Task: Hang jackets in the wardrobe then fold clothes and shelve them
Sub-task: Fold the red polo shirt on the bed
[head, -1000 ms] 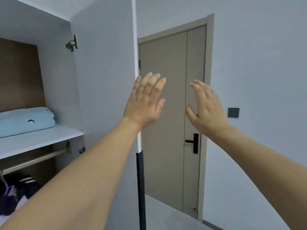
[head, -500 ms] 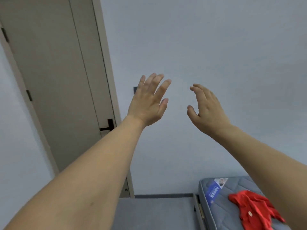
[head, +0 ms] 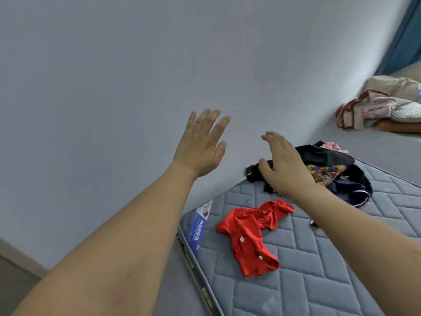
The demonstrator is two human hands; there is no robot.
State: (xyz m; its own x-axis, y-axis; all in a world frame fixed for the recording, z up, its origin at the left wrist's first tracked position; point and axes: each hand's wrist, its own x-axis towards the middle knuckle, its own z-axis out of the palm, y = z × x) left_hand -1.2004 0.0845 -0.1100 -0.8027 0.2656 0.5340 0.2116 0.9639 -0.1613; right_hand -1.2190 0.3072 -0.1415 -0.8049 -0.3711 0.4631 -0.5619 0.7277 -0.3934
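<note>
Both hands are raised with fingers spread and each grip released, holding nothing: the left hand (head: 200, 147) before the bare wall (head: 114, 87), the right hand (head: 282, 165) in front of a dark clothes pile (head: 337, 172). Nearer, a red shirt (head: 250, 233) lies crumpled on the quilted mattress (head: 319, 270), near its left edge. Bedding (head: 382, 103) is heaped far right.

I count two bare hands, left (head: 200, 144) and right (head: 284, 165), one quilted mattress (head: 319, 270), one red garment (head: 250, 233), one dark heap of clothes (head: 337, 169) and one pale bundle of bedding (head: 382, 106).
</note>
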